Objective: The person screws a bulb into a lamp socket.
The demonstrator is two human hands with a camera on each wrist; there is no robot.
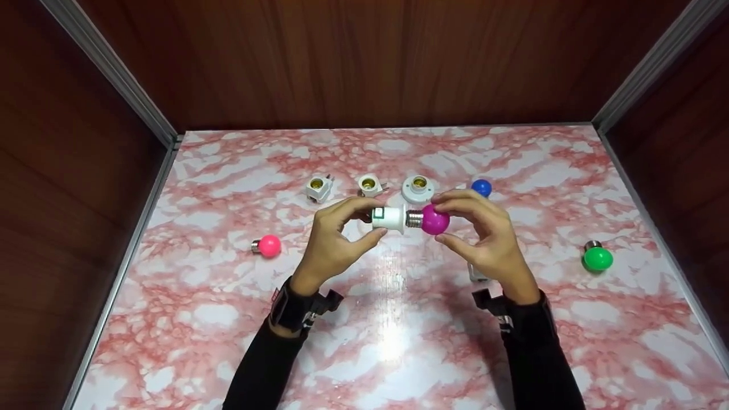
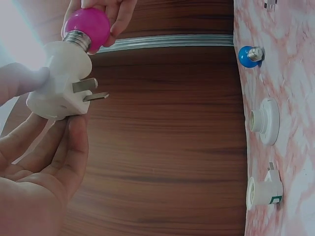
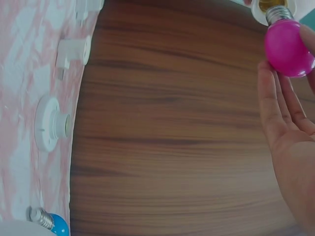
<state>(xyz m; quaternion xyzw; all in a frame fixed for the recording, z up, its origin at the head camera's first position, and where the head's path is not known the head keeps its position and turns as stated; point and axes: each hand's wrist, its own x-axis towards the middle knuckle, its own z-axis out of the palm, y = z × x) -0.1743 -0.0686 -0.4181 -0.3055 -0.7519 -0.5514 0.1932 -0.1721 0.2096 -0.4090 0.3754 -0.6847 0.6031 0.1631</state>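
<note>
A white plug-in lamp socket (image 1: 389,218) with two flat metal prongs is held sideways above the table by my left hand (image 1: 336,239), between thumb and fingers. My right hand (image 1: 484,233) pinches a magenta light bulb (image 1: 435,220) by its round glass. The bulb's metal screw base (image 1: 414,219) points left and meets the socket's mouth; most of its thread still shows. In the right wrist view the magenta bulb (image 3: 289,48) sits at the brass-coloured opening of the socket (image 3: 274,7).
Behind the hands stand two white plug-in sockets (image 1: 319,188) (image 1: 370,185), a round-based lamp holder (image 1: 418,189) and a blue bulb (image 1: 481,187). A pink-red bulb (image 1: 269,246) lies left, a green bulb (image 1: 598,258) right. A white object (image 1: 477,273) is partly hidden under my right hand.
</note>
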